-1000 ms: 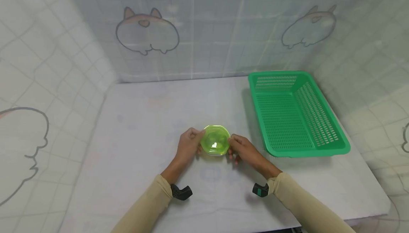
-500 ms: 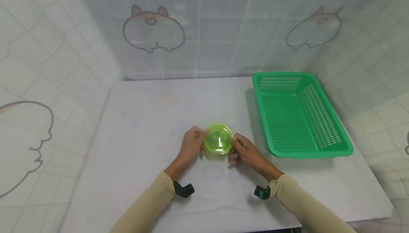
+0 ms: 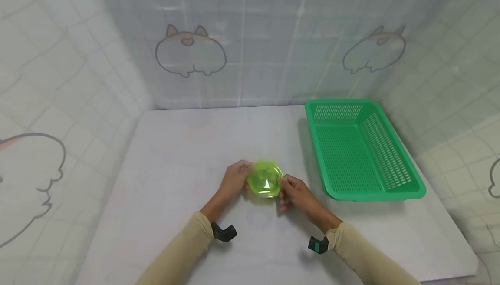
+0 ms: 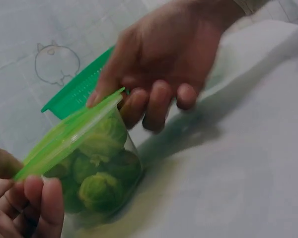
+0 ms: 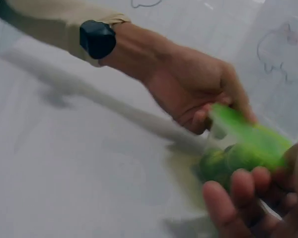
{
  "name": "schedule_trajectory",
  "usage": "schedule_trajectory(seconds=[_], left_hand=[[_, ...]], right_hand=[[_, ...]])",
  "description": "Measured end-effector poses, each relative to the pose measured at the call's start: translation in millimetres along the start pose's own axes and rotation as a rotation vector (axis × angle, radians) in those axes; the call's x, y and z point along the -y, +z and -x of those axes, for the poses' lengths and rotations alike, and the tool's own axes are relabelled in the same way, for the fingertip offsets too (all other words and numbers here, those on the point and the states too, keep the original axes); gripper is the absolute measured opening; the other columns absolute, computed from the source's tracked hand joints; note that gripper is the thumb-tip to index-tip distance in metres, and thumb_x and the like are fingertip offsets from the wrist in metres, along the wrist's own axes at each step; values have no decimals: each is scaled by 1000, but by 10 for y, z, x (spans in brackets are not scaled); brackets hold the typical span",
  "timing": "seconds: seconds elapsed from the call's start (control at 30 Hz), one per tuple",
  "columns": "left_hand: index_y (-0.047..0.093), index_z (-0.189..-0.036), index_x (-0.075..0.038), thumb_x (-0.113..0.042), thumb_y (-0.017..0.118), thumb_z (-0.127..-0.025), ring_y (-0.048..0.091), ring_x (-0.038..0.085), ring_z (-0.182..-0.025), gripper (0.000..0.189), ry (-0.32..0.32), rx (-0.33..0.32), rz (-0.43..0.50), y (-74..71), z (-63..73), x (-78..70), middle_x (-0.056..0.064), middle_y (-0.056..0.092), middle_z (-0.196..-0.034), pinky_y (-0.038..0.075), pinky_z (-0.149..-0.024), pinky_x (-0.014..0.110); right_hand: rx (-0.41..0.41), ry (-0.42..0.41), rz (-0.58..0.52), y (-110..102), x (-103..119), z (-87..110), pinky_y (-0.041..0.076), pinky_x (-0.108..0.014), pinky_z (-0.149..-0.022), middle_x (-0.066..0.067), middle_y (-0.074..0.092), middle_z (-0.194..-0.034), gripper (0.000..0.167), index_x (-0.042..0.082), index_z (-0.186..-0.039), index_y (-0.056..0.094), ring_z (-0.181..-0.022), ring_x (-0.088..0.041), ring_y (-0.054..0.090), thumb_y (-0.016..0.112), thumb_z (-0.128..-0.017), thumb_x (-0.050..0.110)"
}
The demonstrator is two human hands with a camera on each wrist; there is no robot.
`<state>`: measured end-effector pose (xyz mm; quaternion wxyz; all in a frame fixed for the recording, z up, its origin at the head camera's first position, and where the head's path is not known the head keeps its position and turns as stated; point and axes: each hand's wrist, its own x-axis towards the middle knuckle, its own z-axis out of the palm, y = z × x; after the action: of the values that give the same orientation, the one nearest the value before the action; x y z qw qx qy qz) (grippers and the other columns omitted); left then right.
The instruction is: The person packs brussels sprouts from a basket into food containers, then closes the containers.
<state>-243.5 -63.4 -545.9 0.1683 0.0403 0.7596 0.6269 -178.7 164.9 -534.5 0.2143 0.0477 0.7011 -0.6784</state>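
Note:
A small clear tub with a yellow-green lid (image 3: 265,178) is held between both hands near the middle of the table. Through its wall show several round, leafy green balls (image 4: 100,192) that look like Brussels sprouts. My left hand (image 3: 233,180) pinches the lid's left edge, thumb on top. Opposite it, my right hand (image 3: 297,193) grips the right edge between thumb and curled forefinger, its other fingers hanging loosely below. In the left wrist view the lid (image 4: 69,134) lies over the tub's rim, tilted in that view. The right wrist view is blurred around the tub.
A green plastic basket (image 3: 326,176) with slotted walls stands on the right of the white-covered table (image 3: 187,154), a short way from my right hand. Pale curtains (image 3: 269,37) with cartoon animal drawings close off the back and both sides.
The head view has shifted slightly. Both hands keep their grip on the lid's edges, and the lid has turned a little between them.

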Motion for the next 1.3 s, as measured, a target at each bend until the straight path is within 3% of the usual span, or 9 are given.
schedule_trajectory(seconds=[0.23,0.43,0.57,0.63,0.83,1.03,1.3], left_hand=[[65,-105,-6,-21,56,-98,56,17,-51,19,-27,16,-23,-15,-14,-73,5,59,-68,53,-50,33],[60,-94,-10,-31,55,-100,56,21,-54,22,-5,80,-219,-45,-170,-165,6,58,-74,52,-51,34],[58,-90,-12,-42,59,-99,56,17,-64,31,43,50,-359,-23,-253,-131,2,61,-81,49,-58,31],[58,-88,-13,-41,60,-99,56,16,-71,31,68,21,-384,-10,-252,-108,1,61,-82,47,-64,31],[57,-82,-12,-33,64,-97,54,17,-79,28,121,-50,-292,30,-193,-71,1,62,-82,44,-70,31],[58,-81,-11,-33,65,-96,54,18,-75,27,98,-87,-227,37,-149,-103,2,62,-78,46,-65,31],[62,-90,-13,-42,61,-98,54,17,-80,30,51,-85,-313,16,-86,-118,1,63,-86,44,-69,31]], right_hand=[[0,-19,-22,-5,-30,-13,60,-43,-62,-7,57,-76,39,3,-88,46,-64,-18,58,51,-106,36],[-2,7,65,-37,29,-8,59,-42,-60,-10,59,-76,39,2,-88,48,-61,-22,61,50,-107,37],[20,17,129,-28,43,11,60,-45,-60,-13,63,-79,42,1,-90,52,-62,-25,66,54,-104,40],[52,17,156,-23,34,20,60,-46,-61,-15,66,-79,44,-1,-89,56,-64,-27,69,60,-101,41],[94,5,123,-18,16,42,61,-46,-66,-10,68,-75,41,-1,-84,62,-66,-25,71,71,-95,38],[55,-24,105,28,60,55,61,-46,-65,-7,65,-71,39,1,-81,56,-62,-23,69,68,-97,35],[-69,-72,355,78,165,118,60,-41,-61,-11,66,-73,41,3,-85,56,-65,-26,68,59,-102,40]])
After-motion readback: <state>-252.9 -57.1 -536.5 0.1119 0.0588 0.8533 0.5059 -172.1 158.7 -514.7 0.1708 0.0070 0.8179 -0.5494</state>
